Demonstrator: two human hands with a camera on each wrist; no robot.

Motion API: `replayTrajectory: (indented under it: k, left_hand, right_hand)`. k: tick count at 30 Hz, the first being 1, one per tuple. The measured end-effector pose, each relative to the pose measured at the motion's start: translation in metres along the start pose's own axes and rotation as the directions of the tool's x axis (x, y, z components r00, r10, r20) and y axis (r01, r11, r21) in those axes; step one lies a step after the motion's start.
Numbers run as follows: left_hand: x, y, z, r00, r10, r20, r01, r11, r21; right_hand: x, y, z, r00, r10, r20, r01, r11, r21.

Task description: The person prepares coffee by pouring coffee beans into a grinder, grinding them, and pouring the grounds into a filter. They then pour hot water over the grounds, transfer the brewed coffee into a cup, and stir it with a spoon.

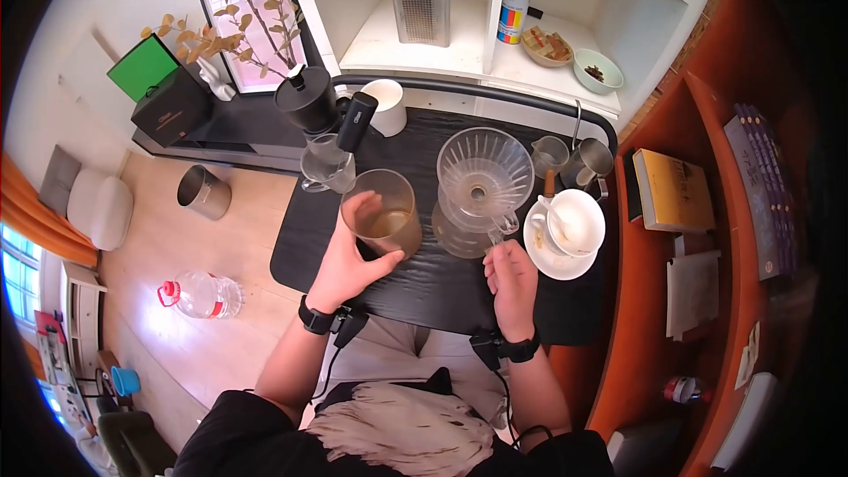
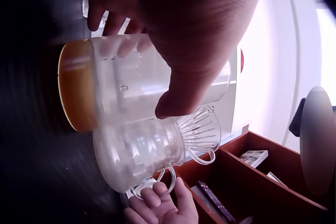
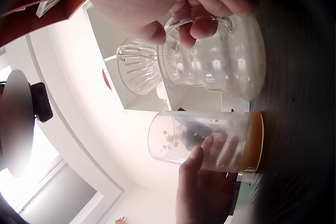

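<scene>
My left hand (image 1: 338,267) grips a tall clear glass (image 1: 408,228), thumb on the near side and fingers around the far side. A shallow layer of amber-brown liquid (image 2: 79,85) lies in its bottom. To the right stands a clear glass carafe (image 1: 455,237) with a ribbed dripper (image 1: 459,148) on top; the dripper looks empty. My right hand (image 1: 512,287) holds the carafe's handle, its fingers curled at the loop in the right wrist view. The glass and carafe stand upright side by side on the black tabletop (image 1: 424,287).
Right of the carafe are a white cup (image 1: 587,212) on a saucer (image 1: 565,269), a small glass jug (image 1: 549,152) and a metal pitcher (image 1: 590,159). Behind the left hand stand a glass pitcher (image 1: 329,163), a black grinder (image 1: 307,99) and a white mug (image 1: 389,110). A red-brown bookshelf (image 1: 640,300) borders the right.
</scene>
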State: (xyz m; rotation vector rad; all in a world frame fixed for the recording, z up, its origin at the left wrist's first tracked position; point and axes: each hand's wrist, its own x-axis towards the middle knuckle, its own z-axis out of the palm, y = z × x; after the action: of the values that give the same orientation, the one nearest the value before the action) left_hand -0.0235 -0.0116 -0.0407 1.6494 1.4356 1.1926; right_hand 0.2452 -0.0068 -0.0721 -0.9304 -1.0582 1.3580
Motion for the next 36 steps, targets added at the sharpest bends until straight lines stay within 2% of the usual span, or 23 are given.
replayTrajectory:
  k: [3,5,6,9,13,15,18,20,21,23,25,27,29,31,33,35,36]
  left_hand:
    - [-0.001,0.005,0.007,0.996,-0.002,-0.085,-0.007,0.995,-0.098]
    - [0.001,0.004,0.006,0.995,-0.021,-0.093,0.022,1.000,0.014]
    - [0.002,0.007,0.005,0.995,-0.019,-0.094,0.021,1.000,0.014]
    - [0.007,0.033,-0.004,0.993,0.040,-0.111,-0.030,0.995,0.092]
    - [0.020,0.076,-0.030,0.963,0.233,-0.134,-0.205,0.959,0.196]
    - [0.031,0.098,-0.046,0.930,0.354,-0.097,-0.305,0.893,0.331]
    - [0.050,0.129,-0.058,0.896,0.441,-0.060,-0.367,0.807,0.462]
    - [0.065,0.141,-0.062,0.843,0.538,-0.007,-0.439,0.695,0.570]
    - [0.072,0.144,-0.063,0.839,0.544,-0.001,-0.446,0.689,0.571]
    - [0.084,0.148,-0.064,0.815,0.576,0.066,-0.463,0.579,0.671]
    - [0.091,0.150,-0.060,0.810,0.580,0.084,-0.478,0.571,0.668]
    - [0.099,0.147,-0.058,0.794,0.593,0.134,-0.499,0.510,0.700]
    - [0.103,0.147,-0.053,0.799,0.584,0.145,-0.503,0.517,0.692]
    - [0.106,0.144,-0.051,0.761,0.625,0.174,-0.523,0.432,0.735]
    - [0.107,0.147,-0.047,0.763,0.620,0.184,-0.522,0.424,0.740]
    - [0.109,0.148,-0.046,0.723,0.655,0.222,-0.536,0.328,0.778]
    - [0.109,0.149,-0.045,0.722,0.655,0.223,-0.537,0.326,0.778]
  right_hand:
    - [0.000,0.000,0.000,1.000,0.026,0.007,-0.026,1.000,-0.004]
    - [0.000,0.001,-0.001,1.000,0.023,0.006,-0.023,1.000,0.002]
    - [0.000,0.001,-0.001,1.000,0.021,0.008,-0.021,1.000,0.002]
    - [0.001,0.000,0.000,1.000,0.005,-0.002,-0.005,1.000,0.010]
    - [0.002,0.002,0.003,1.000,-0.021,-0.007,0.020,0.999,-0.026]
    - [0.003,0.002,0.004,0.999,-0.054,-0.007,0.053,0.998,-0.032]
    - [0.003,0.005,0.003,0.997,-0.074,-0.007,0.074,0.996,-0.045]
    - [0.002,0.004,0.001,1.000,0.004,-0.013,-0.004,1.000,-0.018]
    - [0.002,0.004,0.000,1.000,-0.004,-0.017,0.003,1.000,-0.013]
    - [0.002,0.006,0.001,1.000,-0.011,-0.022,0.010,0.999,-0.048]
    - [0.001,0.006,0.001,0.999,-0.029,-0.025,0.027,0.998,-0.059]
    - [0.002,0.005,0.002,0.999,-0.045,-0.029,0.043,0.997,-0.070]
    - [0.002,0.005,0.003,0.997,-0.080,-0.009,0.078,0.991,-0.110]
    - [0.003,0.009,0.002,0.996,-0.089,-0.010,0.088,0.991,-0.101]
    - [0.003,0.010,0.002,0.995,-0.095,-0.007,0.094,0.991,-0.095]
    - [0.002,0.006,0.003,0.996,-0.083,-0.034,0.079,0.991,-0.106]
    - [0.002,0.005,0.003,0.996,-0.084,-0.035,0.080,0.991,-0.105]
